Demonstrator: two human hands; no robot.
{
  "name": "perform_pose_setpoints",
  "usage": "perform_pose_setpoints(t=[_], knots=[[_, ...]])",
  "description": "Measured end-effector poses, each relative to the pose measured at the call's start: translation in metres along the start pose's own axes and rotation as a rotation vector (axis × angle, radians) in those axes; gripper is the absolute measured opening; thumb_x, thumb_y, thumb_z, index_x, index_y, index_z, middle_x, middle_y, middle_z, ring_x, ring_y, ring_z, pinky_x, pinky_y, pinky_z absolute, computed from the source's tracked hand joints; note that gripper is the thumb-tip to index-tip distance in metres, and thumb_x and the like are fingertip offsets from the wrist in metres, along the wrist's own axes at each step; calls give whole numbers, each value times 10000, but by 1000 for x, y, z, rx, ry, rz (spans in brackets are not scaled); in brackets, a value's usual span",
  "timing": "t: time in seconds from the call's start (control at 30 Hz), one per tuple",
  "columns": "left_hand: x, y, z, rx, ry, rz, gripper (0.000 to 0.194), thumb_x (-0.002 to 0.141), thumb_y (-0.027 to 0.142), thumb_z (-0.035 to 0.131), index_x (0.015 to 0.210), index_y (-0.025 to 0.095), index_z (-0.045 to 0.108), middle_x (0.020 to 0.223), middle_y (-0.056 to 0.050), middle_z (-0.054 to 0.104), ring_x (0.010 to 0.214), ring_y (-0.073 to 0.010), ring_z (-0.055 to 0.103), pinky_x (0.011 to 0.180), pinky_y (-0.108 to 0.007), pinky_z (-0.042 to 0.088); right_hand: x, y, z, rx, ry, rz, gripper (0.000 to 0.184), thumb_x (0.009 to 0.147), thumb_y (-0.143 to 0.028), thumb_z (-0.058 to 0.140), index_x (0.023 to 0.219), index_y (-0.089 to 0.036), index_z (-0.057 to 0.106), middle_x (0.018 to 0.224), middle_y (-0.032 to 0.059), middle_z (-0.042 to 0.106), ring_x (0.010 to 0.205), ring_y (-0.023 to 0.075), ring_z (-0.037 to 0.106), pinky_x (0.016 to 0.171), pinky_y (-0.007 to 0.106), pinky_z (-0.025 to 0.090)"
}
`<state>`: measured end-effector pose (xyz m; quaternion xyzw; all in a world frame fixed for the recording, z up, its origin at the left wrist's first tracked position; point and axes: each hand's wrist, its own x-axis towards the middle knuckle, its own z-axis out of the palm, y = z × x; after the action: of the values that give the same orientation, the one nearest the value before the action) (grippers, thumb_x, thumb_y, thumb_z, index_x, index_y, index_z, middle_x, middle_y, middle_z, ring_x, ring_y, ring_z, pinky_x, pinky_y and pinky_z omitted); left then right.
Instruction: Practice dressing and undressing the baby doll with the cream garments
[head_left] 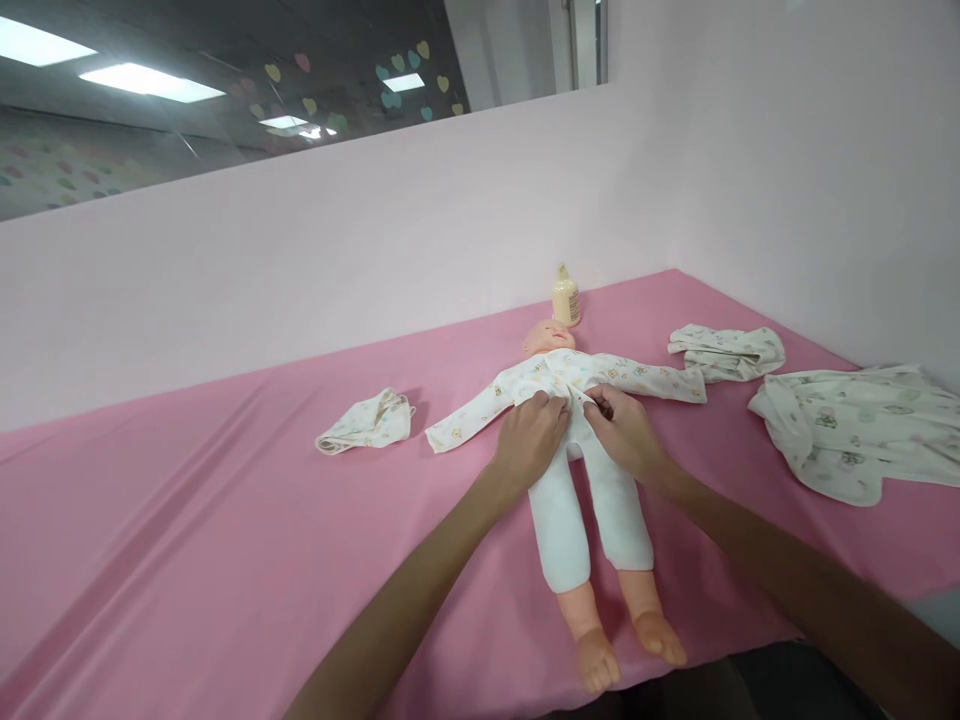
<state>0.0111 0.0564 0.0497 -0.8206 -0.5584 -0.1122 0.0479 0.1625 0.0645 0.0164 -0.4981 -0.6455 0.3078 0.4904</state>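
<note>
A baby doll [581, 520] lies on its back on the pink table cover [187, 520], head toward the wall, bare feet toward me. It wears a white printed shirt [562, 378] with the sleeves spread out to both sides. My left hand [529, 440] is closed, pinching the shirt's lower edge at the doll's waist. Just right of it, my right hand [626, 430] also pinches that hem with fingers pressed together. The two hands nearly touch over the doll's belly.
A cream bottle [566, 296] stands by the wall behind the doll's head. A small folded printed cloth [367, 422] lies to the left. A folded garment [727, 350] and a larger printed cloth [847, 420] lie to the right, near the corner.
</note>
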Motion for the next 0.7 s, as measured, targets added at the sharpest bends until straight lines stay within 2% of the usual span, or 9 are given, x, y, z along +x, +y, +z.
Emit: perform_pose_setpoints(t=[0.13,0.33,0.5,0.7], knots=[[-2,7,4,109,24,-5,230,933,171,385,873,188,606,866,-58,600,756,-182,575,636,-300,376,-1,-2,0,-5,4,-4,141,807,-296,445,748,-197,525,690,-14,533,639,137,459,616,272,366],[2,6,13,14,108,-64,211,947,177,374,882,181,575,884,-35,624,764,-161,573,640,-296,375,-1,-4,1,-10,19,2,137,806,-280,447,756,-195,543,701,-11,549,659,144,477,634,278,375],[0,4,22,27,187,-11,205,949,154,363,918,182,564,911,-39,625,785,-172,578,636,-305,371,-2,-5,5,-28,61,-7,145,806,-281,472,840,-188,578,819,22,608,720,157,520,697,301,409],[-5,8,22,32,160,4,167,914,116,408,933,176,563,902,-54,618,805,-189,588,612,-306,363,-6,-9,8,-65,60,-96,149,834,-279,463,816,-195,585,842,42,618,752,169,536,728,315,417]])
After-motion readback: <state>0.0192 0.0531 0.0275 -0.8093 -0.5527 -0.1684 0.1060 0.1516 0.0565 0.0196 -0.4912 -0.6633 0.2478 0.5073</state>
